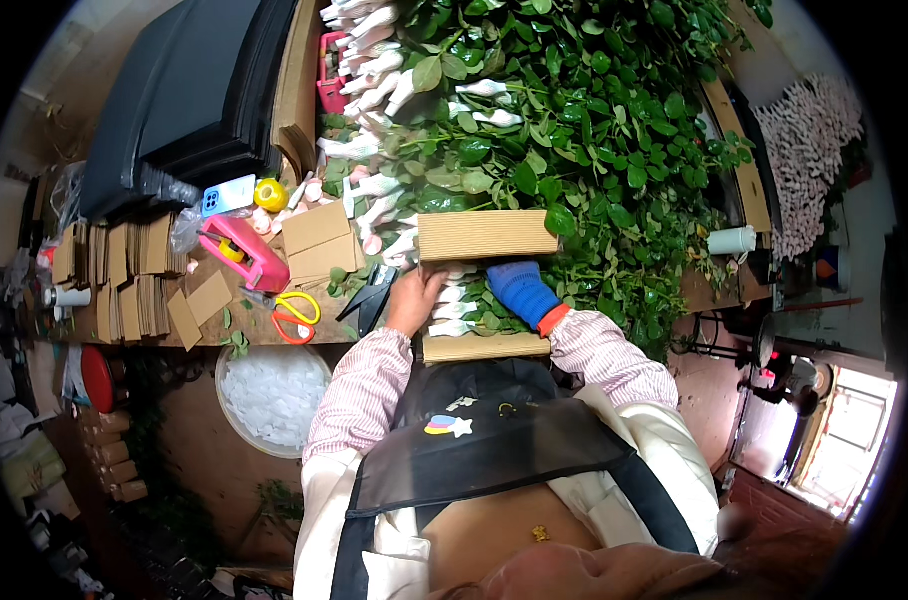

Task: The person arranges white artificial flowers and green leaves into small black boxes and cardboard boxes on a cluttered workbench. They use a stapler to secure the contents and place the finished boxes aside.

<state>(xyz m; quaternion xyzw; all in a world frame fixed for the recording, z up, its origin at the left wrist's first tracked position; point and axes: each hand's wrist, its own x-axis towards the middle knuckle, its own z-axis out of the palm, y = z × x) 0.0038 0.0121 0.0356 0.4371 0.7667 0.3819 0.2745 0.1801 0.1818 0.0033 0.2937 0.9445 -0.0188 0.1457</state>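
Several flower heads in white mesh sleeves [451,310] lie in a row between two upright sides of a corrugated cardboard piece [487,235]. My left hand [414,299], bare, has its fingertips at the topmost sleeved head, just under the far cardboard side; whether it grips the head cannot be told. Opposite it, my right hand [523,292] in a blue knitted glove rests over the leafy stems, its fingertips partly hidden beside the cardboard. The near cardboard side [487,347] stands along the table edge against my black apron.
Leafy stems [574,142] cover the table's far right, with sleeved heads [375,82] along their left. Left of my hands lie a black stapler [369,300], scissors [295,318], a pink tape dispenser [245,255], cardboard pieces [315,229] and a phone [229,196]. A tub of white scraps [274,397] stands below.
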